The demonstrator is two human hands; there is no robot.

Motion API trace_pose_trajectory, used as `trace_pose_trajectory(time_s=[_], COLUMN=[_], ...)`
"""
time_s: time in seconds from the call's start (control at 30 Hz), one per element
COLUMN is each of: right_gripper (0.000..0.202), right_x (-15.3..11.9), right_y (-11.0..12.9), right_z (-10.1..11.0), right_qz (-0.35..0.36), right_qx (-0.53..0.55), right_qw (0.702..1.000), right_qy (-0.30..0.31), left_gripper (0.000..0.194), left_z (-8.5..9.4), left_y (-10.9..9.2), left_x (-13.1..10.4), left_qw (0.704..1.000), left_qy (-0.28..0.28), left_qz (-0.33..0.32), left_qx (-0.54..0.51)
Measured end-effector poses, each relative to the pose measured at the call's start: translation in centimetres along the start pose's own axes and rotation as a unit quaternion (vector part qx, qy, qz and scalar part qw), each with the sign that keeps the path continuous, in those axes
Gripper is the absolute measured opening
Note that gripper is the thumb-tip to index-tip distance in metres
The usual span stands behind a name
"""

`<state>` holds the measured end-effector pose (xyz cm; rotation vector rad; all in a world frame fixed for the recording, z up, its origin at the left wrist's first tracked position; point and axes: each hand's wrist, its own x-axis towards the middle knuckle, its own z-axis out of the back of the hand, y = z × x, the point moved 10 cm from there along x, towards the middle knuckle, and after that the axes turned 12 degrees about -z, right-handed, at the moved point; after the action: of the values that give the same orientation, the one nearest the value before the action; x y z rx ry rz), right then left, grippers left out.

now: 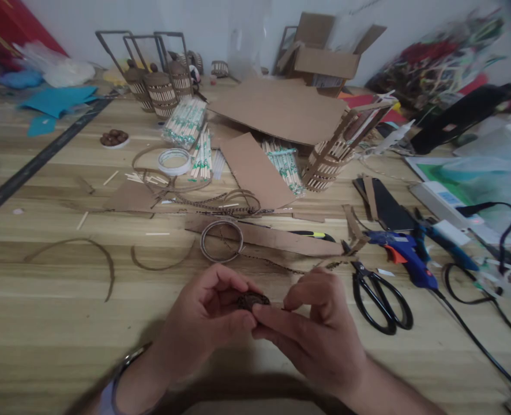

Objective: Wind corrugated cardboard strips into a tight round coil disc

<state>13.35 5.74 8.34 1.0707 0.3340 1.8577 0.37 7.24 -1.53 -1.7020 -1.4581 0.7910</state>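
Head view: L hand (203, 317), nr ctr-bottom, is curled nearly closed, thumb & fingers pinching the L side of a small dk brown pc (254, 300). R hand (320, 328) is also nearly closed, fingers bent, its fingertips on the pc's R side. Pc is btwn both hands, just above the table (65, 346); fingers hide part of it.

From the pc: brown-edged tape roll (240, 239) at 11 o'clock, lying on a long cardboard strip (277, 236); yellow-&-black cutter (311, 234) at 1; blk-handled scissors (363, 270) at 3, nr R hand; blue glue gun (405, 256) btwn 2 & 3. Farther off: white tape roll (173, 170) & slatted pots (162, 95) at 11, cardboard box (324, 63) btwn 12 & 1.
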Motion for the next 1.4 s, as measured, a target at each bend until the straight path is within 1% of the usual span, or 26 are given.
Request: trace_pose_trajectory(time_s=[0.07,0.13,0.3,0.53,0.63,0.73,0.83,0.9,1.0,1.07,1.17,1.23,1.3,1.4], right_gripper=[0.016,0.014,0.005,0.011,0.011,0.011,0.016,0.02,0.016,0.011,0.011,0.012,0.016,0.019], right_x=[0.1,0.3,0.7,0.3,0.0,0.1,0.1,-0.1,-0.4,-0.7,-1.1,-1.2,-1.2,-1.0], right_y=[-0.1,-0.2,1.1,1.8,1.9,1.8,1.7,1.6,1.2,1.3,2.0,2.5,2.8,2.5], right_z=[0.2,0.5,0.8,1.0,1.0,1.0,0.7,0.5,0.6,0.6,0.3,0.2,0.1,0.2], right_qz=[-0.009,-0.009,0.065,0.108,0.114,0.103,0.093,0.095,0.099,0.113,0.151,0.173,0.184,0.167], right_qx=[-0.027,-0.021,-0.015,-0.033,-0.015,0.031,0.065,0.062,0.031,0.0,-0.05,-0.074,-0.08,-0.042], right_qw=[1.0,1.0,0.998,0.994,0.993,0.994,0.993,0.993,0.994,0.994,0.987,0.982,0.979,0.984], right_qy=[-0.011,-0.015,0.001,0.002,-0.002,-0.003,0.013,0.026,0.013,0.004,0.012,0.017,0.024,0.049], left_gripper=[0.026,0.027,0.028,0.028,0.029,0.029,0.028,0.031,0.038,0.042,0.049,0.048,0.043,0.04], left_z=[-0.2,-0.4,-1.0,-1.8,-2.0,-2.4,-2.7,-2.5,-1.5,-0.7,-0.1,0.2,0.6,0.6], left_y=[-0.2,-0.4,-0.1,0.8,1.1,1.1,1.0,1.1,1.1,0.8,-0.2,-0.5,-0.6,-0.7], left_x=[0.0,0.2,0.3,-0.1,-0.3,-0.4,-0.5,-0.4,-0.1,0.1,0.1,-0.1,-0.5,-0.7], left_qw=[0.999,0.999,0.994,0.985,0.983,0.978,0.975,0.978,0.99,0.998,0.998,0.995,0.99,0.987], left_qy=[0.003,0.012,0.039,0.071,0.078,0.089,0.096,0.092,0.056,0.031,0.017,0.001,-0.013,-0.011], left_qz=[-0.001,0.0,0.022,0.054,0.061,0.065,0.065,0.068,0.058,0.032,-0.031,-0.052,-0.054,-0.047], left_qx=[-0.032,-0.048,-0.096,-0.145,-0.157,-0.178,-0.187,-0.175,-0.118,-0.047,0.046,0.089,0.129,0.154])
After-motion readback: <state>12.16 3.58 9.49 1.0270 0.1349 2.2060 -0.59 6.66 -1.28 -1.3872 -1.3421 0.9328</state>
